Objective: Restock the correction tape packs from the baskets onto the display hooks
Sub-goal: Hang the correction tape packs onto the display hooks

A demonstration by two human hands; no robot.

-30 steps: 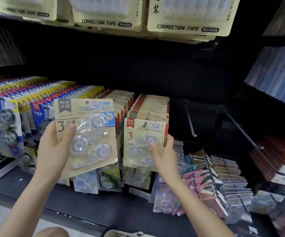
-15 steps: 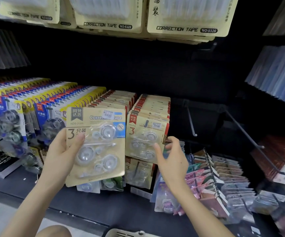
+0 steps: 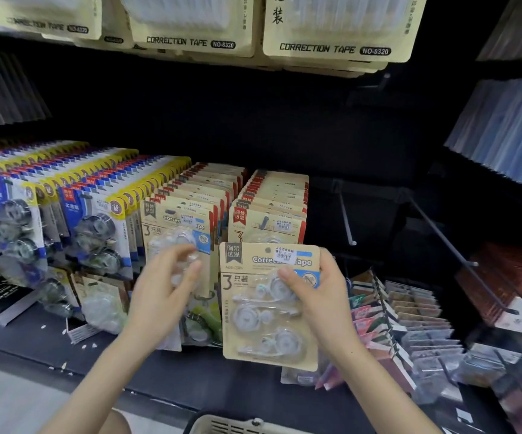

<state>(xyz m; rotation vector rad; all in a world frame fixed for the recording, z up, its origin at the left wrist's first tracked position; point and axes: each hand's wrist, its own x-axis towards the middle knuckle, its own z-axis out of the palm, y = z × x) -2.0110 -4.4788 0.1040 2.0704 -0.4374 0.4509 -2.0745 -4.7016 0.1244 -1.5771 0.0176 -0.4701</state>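
Note:
A tan correction tape pack (image 3: 262, 324) with three clear tape rollers is gripped at its upper right corner by my right hand (image 3: 319, 296). It hangs free, low in front of the right tan row (image 3: 278, 195), whose front pack sits on its hook. My left hand (image 3: 162, 292) is blurred, fingers apart, right at the blister of the front pack of the left tan row (image 3: 197, 195). That hand holds no pack. The white rim of a basket (image 3: 231, 426) shows at the bottom edge.
Blue and yellow tape packs (image 3: 90, 214) fill the hooks at the left. Two bare black hooks (image 3: 345, 220) (image 3: 444, 233) stick out to the right of the tan rows. Large correction tape cards (image 3: 331, 32) hang overhead. Small stacked items (image 3: 409, 311) stand at the lower right on the dark shelf (image 3: 34, 339).
The tan pack that my left hand was holding is now in my right hand, lower and further right. My left hand has let go and moved to the left tan row.

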